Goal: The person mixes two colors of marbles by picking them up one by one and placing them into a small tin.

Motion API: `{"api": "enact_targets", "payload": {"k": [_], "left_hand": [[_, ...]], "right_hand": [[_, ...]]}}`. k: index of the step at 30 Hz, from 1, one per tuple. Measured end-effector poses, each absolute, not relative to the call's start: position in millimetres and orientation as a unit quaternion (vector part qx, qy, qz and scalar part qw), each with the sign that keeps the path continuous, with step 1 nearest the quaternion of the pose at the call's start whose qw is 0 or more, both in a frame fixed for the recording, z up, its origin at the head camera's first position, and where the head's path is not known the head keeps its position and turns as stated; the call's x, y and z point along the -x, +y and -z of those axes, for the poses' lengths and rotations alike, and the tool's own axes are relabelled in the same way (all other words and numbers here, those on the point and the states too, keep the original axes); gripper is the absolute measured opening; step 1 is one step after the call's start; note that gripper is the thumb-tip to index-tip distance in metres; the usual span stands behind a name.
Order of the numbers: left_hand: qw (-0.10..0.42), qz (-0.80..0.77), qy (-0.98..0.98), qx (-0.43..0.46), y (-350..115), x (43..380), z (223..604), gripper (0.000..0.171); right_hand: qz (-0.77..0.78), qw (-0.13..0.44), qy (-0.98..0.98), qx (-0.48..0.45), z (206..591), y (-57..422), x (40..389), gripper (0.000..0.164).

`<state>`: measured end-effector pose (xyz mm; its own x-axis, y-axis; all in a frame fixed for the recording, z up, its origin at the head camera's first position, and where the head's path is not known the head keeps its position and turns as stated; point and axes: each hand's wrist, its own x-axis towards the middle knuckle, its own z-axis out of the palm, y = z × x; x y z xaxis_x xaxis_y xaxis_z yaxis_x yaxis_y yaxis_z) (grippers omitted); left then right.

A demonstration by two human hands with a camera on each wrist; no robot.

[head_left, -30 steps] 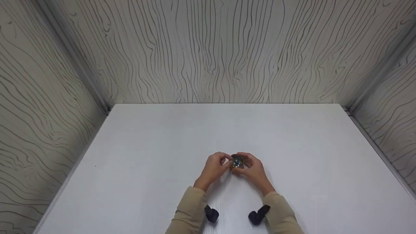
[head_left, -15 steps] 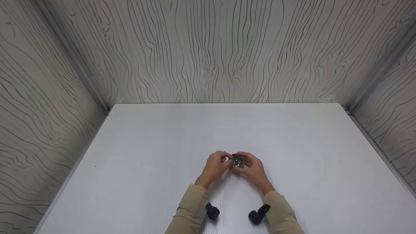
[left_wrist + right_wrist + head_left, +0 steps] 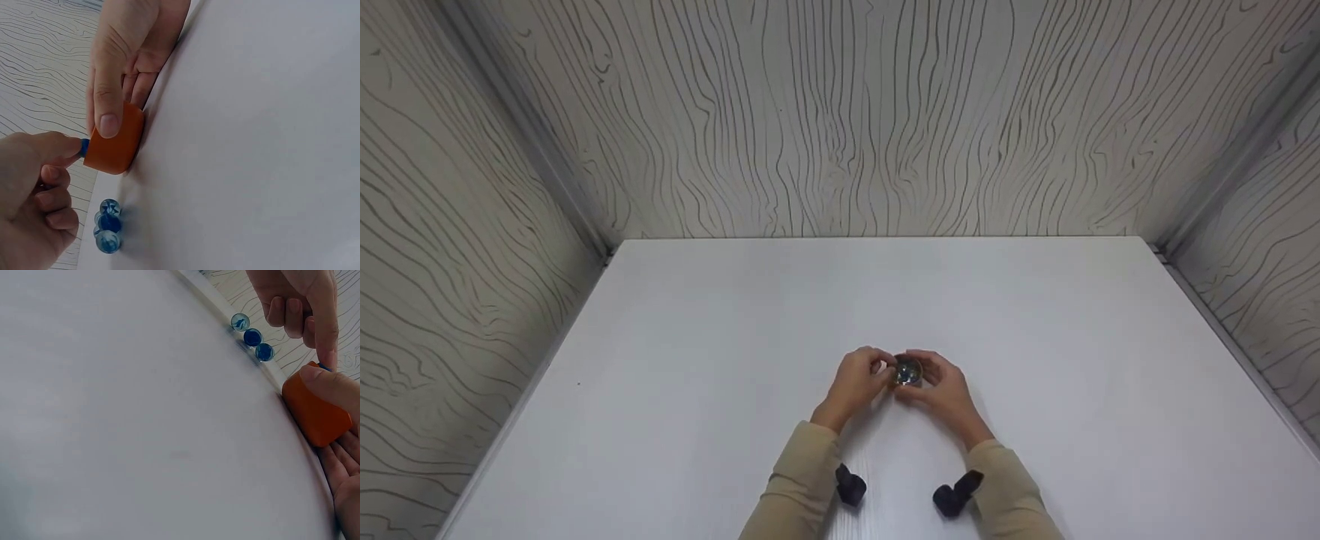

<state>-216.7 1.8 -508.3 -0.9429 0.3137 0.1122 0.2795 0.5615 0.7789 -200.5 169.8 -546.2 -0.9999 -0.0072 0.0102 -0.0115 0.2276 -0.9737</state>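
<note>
My right hand (image 3: 949, 394) grips a small orange cup (image 3: 125, 149) round its sides, just over the white table; whether the base touches it I cannot tell. From the head view the cup's mouth (image 3: 908, 370) shows shiny, dark round shapes inside. At the rim, my left hand (image 3: 856, 381) pinches a blue marble (image 3: 84, 148) between thumb and forefinger, mostly hidden by the fingertips. The left hand's other fingers are curled. Several blue and clear glass marbles (image 3: 253, 337) lie close together on the table near the left hand; in the head view they are hidden.
A white tabletop (image 3: 720, 315) spreads round both hands. Wood-grain patterned walls (image 3: 840, 120) stand behind it and at its sides. Black wrist cameras (image 3: 851, 487) stick out from the inner side of each beige sleeve (image 3: 802, 472).
My left wrist and sleeve have shifted slightly forward. The left fingers stay at the cup's rim, and the right hand and cup keep nearly the same place.
</note>
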Motion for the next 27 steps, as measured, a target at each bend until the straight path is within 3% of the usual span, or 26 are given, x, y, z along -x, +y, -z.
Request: {"api": "enact_targets", "payload": {"k": [27], "left_hand": [[-0.007, -0.445, 0.877, -0.179, -5.5, 212.6, 506.3, 0.012]], "right_hand": [[-0.628, -0.004, -0.778, 0.0, 545.2, 169.9, 199.8, 0.057]]}}
